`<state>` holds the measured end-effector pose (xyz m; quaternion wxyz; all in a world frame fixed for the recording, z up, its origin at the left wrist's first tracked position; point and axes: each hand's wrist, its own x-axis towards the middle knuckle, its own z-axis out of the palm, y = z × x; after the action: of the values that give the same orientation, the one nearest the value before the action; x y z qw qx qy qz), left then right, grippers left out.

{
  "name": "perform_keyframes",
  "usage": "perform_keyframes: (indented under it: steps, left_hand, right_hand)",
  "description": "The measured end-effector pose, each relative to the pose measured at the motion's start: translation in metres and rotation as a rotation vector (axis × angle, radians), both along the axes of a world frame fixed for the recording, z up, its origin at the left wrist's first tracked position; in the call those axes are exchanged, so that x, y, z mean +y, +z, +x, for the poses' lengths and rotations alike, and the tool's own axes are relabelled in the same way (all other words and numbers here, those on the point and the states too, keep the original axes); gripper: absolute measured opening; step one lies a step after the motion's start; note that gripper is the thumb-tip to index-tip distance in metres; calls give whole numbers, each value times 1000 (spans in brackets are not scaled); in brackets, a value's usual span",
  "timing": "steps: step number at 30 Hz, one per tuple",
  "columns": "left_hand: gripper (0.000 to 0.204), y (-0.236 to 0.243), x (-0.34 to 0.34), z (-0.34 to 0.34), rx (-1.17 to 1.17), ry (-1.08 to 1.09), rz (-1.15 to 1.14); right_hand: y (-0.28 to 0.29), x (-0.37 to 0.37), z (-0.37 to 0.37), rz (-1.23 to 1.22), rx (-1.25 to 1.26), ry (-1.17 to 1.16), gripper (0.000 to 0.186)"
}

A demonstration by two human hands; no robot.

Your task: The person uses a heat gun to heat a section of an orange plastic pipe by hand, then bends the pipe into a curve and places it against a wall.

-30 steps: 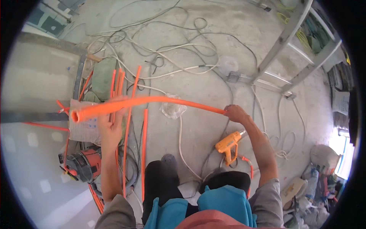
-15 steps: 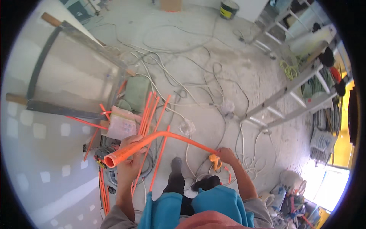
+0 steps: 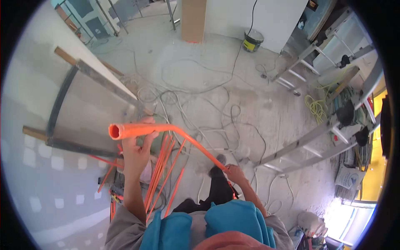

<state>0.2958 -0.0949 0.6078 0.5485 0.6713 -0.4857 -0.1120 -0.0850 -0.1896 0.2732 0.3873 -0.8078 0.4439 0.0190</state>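
Note:
A bent orange conduit pipe (image 3: 166, 128) is stretched between my two hands. Its open round end, close to the camera, points left past my left hand (image 3: 137, 151), whose fingers wrap round it from below. From there the pipe bends and slants down to the right, where my right hand (image 3: 236, 174) is closed round the far part. Below and behind it, on the floor by my left forearm, lies a bundle of straight orange pipes (image 3: 160, 166).
Grey cables (image 3: 179, 104) tangle across the concrete floor. A framed panel (image 3: 89, 110) leans on the left wall. Aluminium ladders (image 3: 308, 146) stand at the right, with a coiled yellow-green hose (image 3: 315, 109) beyond. At the back stands a black bucket (image 3: 253, 40).
The view has tilted up and shows more of the far room. The pipe's open end has swung upward and now lies more level. My legs have shifted, one foot further forward.

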Motion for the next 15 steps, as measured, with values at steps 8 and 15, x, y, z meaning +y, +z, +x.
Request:
perform_keyframes:
  steps: [8, 15]
  left_hand:
    - [26, 40, -165, 41, -214, 85, 80]
    - [24, 61, -303, 106, -101, 108, 3]
  right_hand:
    - [11, -157, 64, 38, -54, 54, 36]
    - [26, -282, 143, 178, -51, 21, 31]
